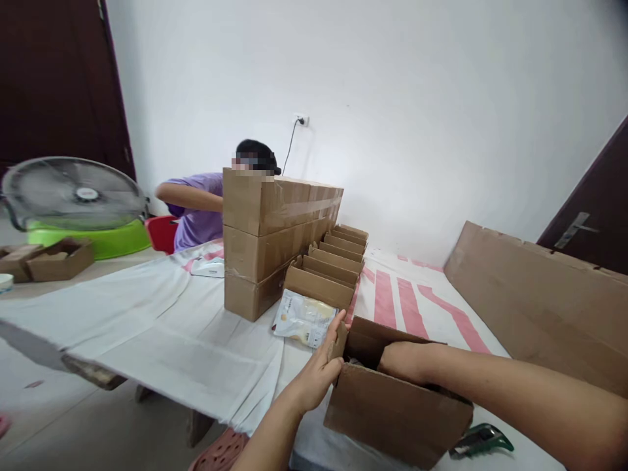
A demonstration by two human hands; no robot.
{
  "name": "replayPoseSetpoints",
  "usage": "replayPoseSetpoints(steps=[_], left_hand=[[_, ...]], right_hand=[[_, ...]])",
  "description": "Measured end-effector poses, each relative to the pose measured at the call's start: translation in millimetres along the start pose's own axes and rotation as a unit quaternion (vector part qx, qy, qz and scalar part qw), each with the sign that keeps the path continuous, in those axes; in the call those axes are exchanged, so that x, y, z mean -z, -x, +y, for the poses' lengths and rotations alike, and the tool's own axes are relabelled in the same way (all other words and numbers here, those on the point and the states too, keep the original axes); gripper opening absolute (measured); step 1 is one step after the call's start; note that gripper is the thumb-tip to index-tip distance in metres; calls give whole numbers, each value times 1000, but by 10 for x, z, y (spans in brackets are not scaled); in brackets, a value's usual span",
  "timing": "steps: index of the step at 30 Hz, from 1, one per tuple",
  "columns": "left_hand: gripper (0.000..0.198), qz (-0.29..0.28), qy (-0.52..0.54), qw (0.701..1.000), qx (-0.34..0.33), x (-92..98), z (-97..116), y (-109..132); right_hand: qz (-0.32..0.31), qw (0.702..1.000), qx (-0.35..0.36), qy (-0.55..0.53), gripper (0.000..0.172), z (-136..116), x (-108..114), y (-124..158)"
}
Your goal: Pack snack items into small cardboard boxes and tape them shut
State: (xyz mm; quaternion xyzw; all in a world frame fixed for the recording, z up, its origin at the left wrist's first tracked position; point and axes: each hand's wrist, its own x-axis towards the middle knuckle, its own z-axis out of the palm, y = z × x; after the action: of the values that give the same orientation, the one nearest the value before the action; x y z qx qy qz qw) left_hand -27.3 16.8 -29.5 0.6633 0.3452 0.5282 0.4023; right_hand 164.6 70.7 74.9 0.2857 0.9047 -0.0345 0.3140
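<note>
An open cardboard box [397, 412] stands close in front of me on the cloth-covered table. My left hand [321, 373] grips its left end at a small flap, with the thumb at the near edge and the fingers on the outer side. Down inside the box is my right hand [405, 362]; its fingers are hidden by the near wall, so what they touch does not show. Just beyond my left hand lies a pale plastic packet [307, 318], flat on the cloth. A green box cutter [481, 441] rests beside the box's right corner.
A row of open cardboard boxes [321, 284] runs toward the wall, beside stacked taped cartons [243, 261]. Behind the stack sits a person in a purple shirt [199, 226]. A large cardboard sheet [540, 307] leans at right. A fan [83, 193] stands at left.
</note>
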Motion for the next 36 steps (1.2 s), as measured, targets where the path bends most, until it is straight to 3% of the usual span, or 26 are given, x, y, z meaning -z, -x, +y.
replayPoseSetpoints(steps=[3, 7, 17, 21, 24, 26, 29, 32, 36], left_hand=[[83, 9, -10, 1000, -5, 6, 39, 12], [77, 26, -33, 999, 7, 11, 116, 29], [72, 68, -22, 997, 14, 250, 30, 46], [77, 60, 25, 998, 18, 282, 9, 30], [77, 50, 48, 997, 22, 261, 24, 32], [76, 61, 63, 996, 16, 240, 35, 39], [78, 89, 143, 986, -5, 235, 87, 38], [73, 121, 227, 966, -12, 310, 248, -35], [65, 205, 196, 958, 36, 511, 571, -408]], right_hand=[[11, 998, 21, 50, 19, -77, 152, 170], [80, 993, 16, 81, 24, -130, 194, 308], [234, 971, -51, 5, 22, 74, 407, 648], [312, 935, -47, -160, 25, 294, 415, 701], [363, 881, -51, -300, 27, 479, 396, 655], [407, 854, -52, -320, 29, 579, 409, 616], [471, 838, -68, -268, 29, 682, 478, 583], [513, 842, -103, -135, 28, 741, 585, 567], [505, 854, -123, 2, 23, 790, 726, 477]])
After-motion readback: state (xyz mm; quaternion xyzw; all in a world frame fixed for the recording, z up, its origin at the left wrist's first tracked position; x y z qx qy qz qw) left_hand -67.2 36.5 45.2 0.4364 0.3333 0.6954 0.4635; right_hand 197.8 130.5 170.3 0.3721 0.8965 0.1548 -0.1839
